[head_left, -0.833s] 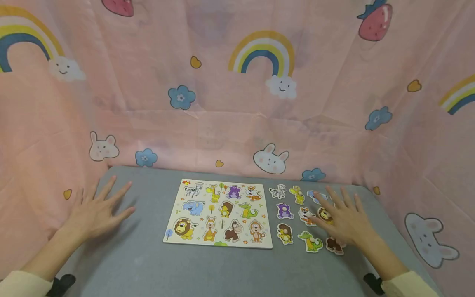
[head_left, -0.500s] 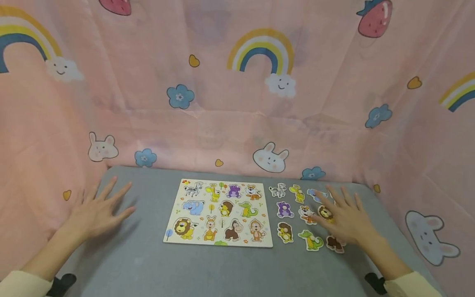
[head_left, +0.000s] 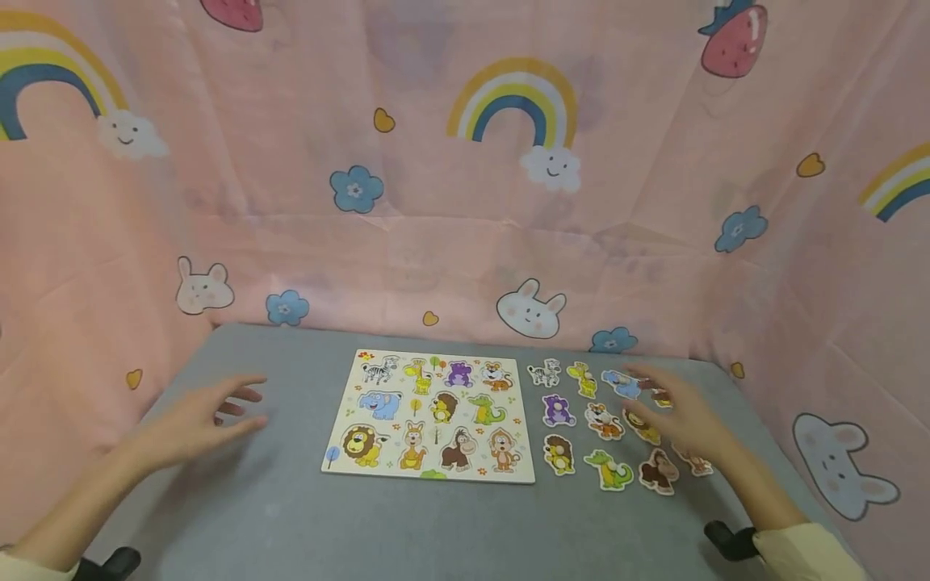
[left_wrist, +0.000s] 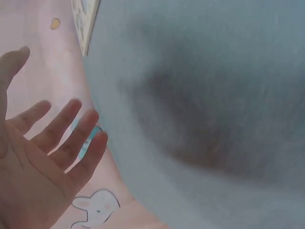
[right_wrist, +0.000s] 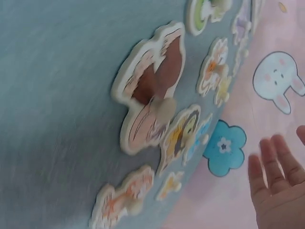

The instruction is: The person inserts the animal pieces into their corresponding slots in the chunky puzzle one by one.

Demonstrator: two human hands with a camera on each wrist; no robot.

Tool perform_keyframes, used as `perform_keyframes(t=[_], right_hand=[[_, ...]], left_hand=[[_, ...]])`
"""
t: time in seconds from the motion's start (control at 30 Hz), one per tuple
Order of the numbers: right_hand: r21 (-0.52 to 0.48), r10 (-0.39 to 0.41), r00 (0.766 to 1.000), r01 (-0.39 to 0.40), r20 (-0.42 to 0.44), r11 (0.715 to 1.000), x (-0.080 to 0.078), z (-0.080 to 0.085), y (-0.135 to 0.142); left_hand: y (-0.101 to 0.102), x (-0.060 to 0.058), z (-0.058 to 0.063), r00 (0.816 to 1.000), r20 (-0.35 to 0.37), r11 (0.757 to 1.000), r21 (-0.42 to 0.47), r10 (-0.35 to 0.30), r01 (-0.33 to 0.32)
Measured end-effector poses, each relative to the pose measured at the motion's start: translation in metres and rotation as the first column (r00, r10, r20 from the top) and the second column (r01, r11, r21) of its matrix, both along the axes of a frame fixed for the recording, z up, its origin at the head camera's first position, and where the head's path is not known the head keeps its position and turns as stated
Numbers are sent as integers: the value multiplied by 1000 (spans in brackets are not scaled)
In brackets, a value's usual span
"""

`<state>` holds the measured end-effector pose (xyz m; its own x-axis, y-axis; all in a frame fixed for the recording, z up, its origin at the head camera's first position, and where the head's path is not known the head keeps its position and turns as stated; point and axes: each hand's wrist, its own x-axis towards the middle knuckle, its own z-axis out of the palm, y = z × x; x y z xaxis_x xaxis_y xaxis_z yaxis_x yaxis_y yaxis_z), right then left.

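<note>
My left hand (head_left: 192, 424) hovers over the grey table left of a white animal puzzle board (head_left: 395, 436), holding nothing. In the left wrist view that hand (left_wrist: 52, 152) shows its palm, fingers slightly bent and apart. My right hand (head_left: 686, 415) is above the loose puzzle pieces at the right, also without a grip on anything. Near it lie the elephant piece (head_left: 622, 384), the partly covered lion piece (head_left: 639, 428), the brown ape piece (head_left: 658, 472) and a half-hidden monkey piece (head_left: 696, 462). Small round knobs (right_wrist: 166, 110) stand on the pieces in the right wrist view.
More pieces lie right of the board: zebra (head_left: 544, 374), giraffe (head_left: 581, 380), purple hippo (head_left: 557, 410), tiger (head_left: 604, 421), hedgehog (head_left: 559, 454) and crocodile (head_left: 609, 471). A pink printed curtain (head_left: 436, 258) hangs behind the table and along both sides.
Both hands have rolled from palm-down with widely spread fingers to turned on their sides. More of the ape and monkey pieces now shows under the right hand. Board and pieces stay put.
</note>
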<state>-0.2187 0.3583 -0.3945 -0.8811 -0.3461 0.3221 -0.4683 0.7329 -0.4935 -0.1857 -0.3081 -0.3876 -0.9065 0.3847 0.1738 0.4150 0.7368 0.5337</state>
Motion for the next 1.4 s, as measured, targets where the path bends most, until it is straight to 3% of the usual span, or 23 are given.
perform_keyframes(t=[0.13, 0.23, 0.37, 0.63, 0.77, 0.97, 1.17, 1.4], right_hand=[[-94, 2, 1000, 0, 23, 996, -7, -3, -2], [-120, -1, 1000, 5, 32, 993, -12, -7, -3], [-150, -3, 998, 12, 58, 989, -18, -12, -8], [-170, 4, 997, 10, 79, 985, -24, -14, -19], [-186, 12, 995, 7, 101, 983, -29, -17, -23], [-196, 4, 994, 18, 110, 980, -39, -21, -30], [-237, 49, 986, -10, 160, 972, -50, -23, -35], [-183, 10, 976, 31, 218, 983, -65, -22, -43]], left_hand=[[5, 4, -7, 991, 123, 993, 108, -54, 41], [10, 7, -13, 974, 206, 984, 171, -94, 59], [19, 9, -20, 956, 261, 969, 239, -131, 68], [33, 9, -27, 938, 299, 947, 312, -176, 78], [36, 10, -30, 940, 292, 944, 321, -176, 76], [42, 10, -34, 952, 272, 955, 290, -141, 59], [51, 8, -33, 954, 277, 969, 242, -115, 47], [60, 5, -34, 951, 288, 972, 231, -114, 46]])
